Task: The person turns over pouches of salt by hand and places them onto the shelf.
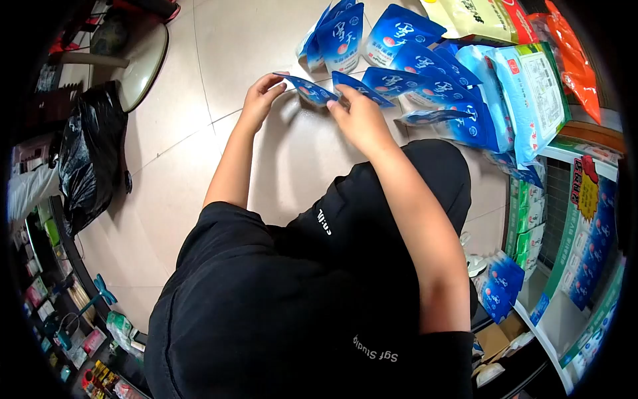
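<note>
Pouch (311, 92), blue, is at the upper middle of the frame, between two hands above the pale floor (173, 166). The left hand (263, 100) pinches its left corner between thumb and fingers. The right hand (359, 116) has its thumb at the other end and its fingers against a second pouch (365, 90); whether it grips one or both, I cannot tell. More pouches (402, 33) stand close together at upper right, with a pale blue bag (525, 93) beyond them.

To handle it well, I would draw the top edge evenly from both corners, since soft film probably folds under a one-sided pull. The right fingers should clear the second pouch, lest it get dragged or tipped into its neighbours.
</note>
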### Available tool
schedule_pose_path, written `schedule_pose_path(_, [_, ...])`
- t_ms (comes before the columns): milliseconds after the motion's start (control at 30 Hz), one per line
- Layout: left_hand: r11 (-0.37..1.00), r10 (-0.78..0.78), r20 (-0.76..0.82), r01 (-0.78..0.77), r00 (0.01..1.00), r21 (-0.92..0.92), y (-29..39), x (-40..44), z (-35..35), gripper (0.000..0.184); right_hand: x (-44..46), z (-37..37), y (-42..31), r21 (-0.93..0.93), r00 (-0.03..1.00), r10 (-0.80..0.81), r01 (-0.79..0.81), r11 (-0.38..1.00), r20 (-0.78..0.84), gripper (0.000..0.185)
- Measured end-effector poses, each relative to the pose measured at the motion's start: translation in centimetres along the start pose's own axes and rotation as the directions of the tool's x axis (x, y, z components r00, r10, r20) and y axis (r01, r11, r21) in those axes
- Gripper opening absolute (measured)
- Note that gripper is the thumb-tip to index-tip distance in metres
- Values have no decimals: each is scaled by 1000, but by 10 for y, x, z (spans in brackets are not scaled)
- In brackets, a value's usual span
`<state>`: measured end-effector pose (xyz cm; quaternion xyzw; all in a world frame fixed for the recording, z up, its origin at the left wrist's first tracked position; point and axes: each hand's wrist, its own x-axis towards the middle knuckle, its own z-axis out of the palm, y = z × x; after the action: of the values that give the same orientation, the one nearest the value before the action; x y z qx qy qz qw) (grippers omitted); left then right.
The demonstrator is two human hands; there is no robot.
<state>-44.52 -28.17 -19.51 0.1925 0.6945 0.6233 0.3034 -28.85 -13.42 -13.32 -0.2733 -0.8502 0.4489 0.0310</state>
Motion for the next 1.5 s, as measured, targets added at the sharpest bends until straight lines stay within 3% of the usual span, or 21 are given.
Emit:
schedule_pose_path(167, [997, 73, 51, -72, 996, -14, 8, 3, 5, 21, 4, -1, -7, 64, 994, -84, 88, 994, -72, 26])
schedule_pose_path(500, [996, 32, 30, -35, 999, 85, 23, -10, -2, 17, -2, -11, -7, 126, 984, -127, 142, 982, -122, 24])
schedule_pose_path(600, [993, 62, 11, -63, 998, 99, 48, -23, -1, 17, -9, -27, -15, 267, 990, -114, 131, 955, -78, 26])
schedule_pose_path(667, [983, 132, 44, -136, 990, 124, 74, -32, 1, 16, -16, -42, -24, 402, 998, -55, 37, 915, 34, 26])
schedule_pose_path(767, [957, 223, 63, -231, 973, 178, 122, -54, 16, 16, -34, -60, -32, 607, 992, -123, 116, 786, -30, 25])
schedule_pose_path(933, [895, 434, 143, -444, 890, 49, 170, -80, 47, 14, -74, -106, -49, 694, 993, -63, 112, 711, -96, 25])
schedule_pose_path(1000, [848, 529, 157, -528, 834, -51, 185, -89, 66, 14, -93, -122, -50, 798, 983, -88, 182, 574, -160, 25])
schedule_pose_path(1033, [843, 537, 177, -535, 825, -62, 189, -92, 75, 14, -103, -128, -48, 794, 980, -80, 196, 575, -184, 25])
schedule_pose_path(1100, [820, 564, 130, -536, 815, -201, 199, -99, 98, 15, -127, -137, -43, 784, 959, -221, 274, 557, -178, 31])
schedule_pose_path(1167, [817, 551, 121, -505, 826, -278, 209, -108, 129, 16, -152, -141, -32, 811, 975, -202, 188, 554, -88, 46])
schedule_pose_path(1233, [803, 437, 175, -295, 882, -518, 213, -114, 156, 15, -179, -143, -23, 806, 981, -185, 156, 571, -59, 53])
schedule_pose_path(1267, [808, 398, 224, -224, 890, -545, 214, -117, 170, 15, -191, -142, -17, 752, 980, -175, 186, 632, -96, 58])
schedule_pose_path(1400, [831, 302, 375, -50, 876, -553, 203, -133, 233, 14, -240, -138, 9, 778, 978, -1, 165, 606, -207, 50])
schedule_pose_path(1500, [849, 97, 505, 194, 858, -492, 173, -145, 274, 16, -275, -133, 30, 776, 943, 160, 136, 616, -292, 46])
